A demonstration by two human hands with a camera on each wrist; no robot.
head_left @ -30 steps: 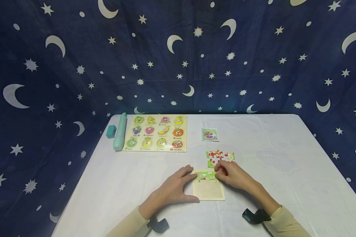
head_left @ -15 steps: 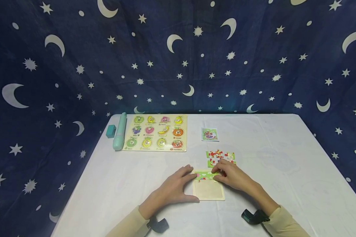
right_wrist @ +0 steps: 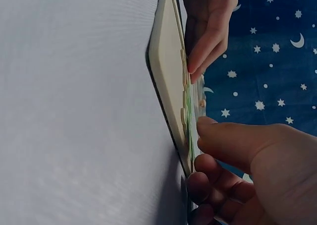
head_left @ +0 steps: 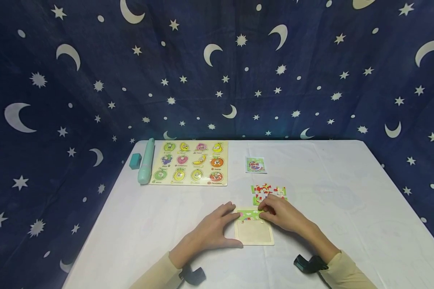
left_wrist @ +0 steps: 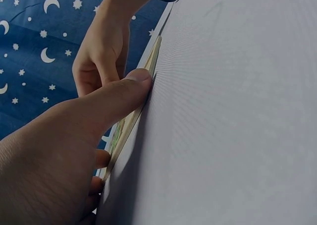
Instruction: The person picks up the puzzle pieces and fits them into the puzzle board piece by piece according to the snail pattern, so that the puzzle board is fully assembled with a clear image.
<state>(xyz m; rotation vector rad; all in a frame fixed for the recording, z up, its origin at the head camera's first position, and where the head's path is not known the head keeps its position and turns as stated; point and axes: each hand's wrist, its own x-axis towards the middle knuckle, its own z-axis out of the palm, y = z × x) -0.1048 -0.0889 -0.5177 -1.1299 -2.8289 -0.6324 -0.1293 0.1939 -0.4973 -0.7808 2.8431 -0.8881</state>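
Note:
A shallow wooden puzzle tray [head_left: 254, 234] lies on the white table, with a row of green jigsaw pieces [head_left: 247, 215] along its far side. My left hand [head_left: 215, 229] spreads over the tray's left side. Its thumb touches the near edge, also seen in the left wrist view, and its index fingertip touches the left end of the row. At the far right corner, my right hand [head_left: 283, 212] curls its thumb and fingers around the right-end piece, which they partly cover. Beyond the tray lie loose red, white and green jigsaw pieces [head_left: 263, 189], some hidden behind the right hand.
A small picture card [head_left: 256, 165] lies farther back. At the back left are a fruit puzzle board [head_left: 189, 167], a long teal pen-like wand [head_left: 147, 161] beside it and a small teal block [head_left: 135, 161]. A dark star-and-moon curtain [head_left: 217, 72] hangs behind the table.
My right hand has shifted slightly left along the row of pieces, its thumb and index finger moving farther over the tray. The left hand and the tray have stayed in place.

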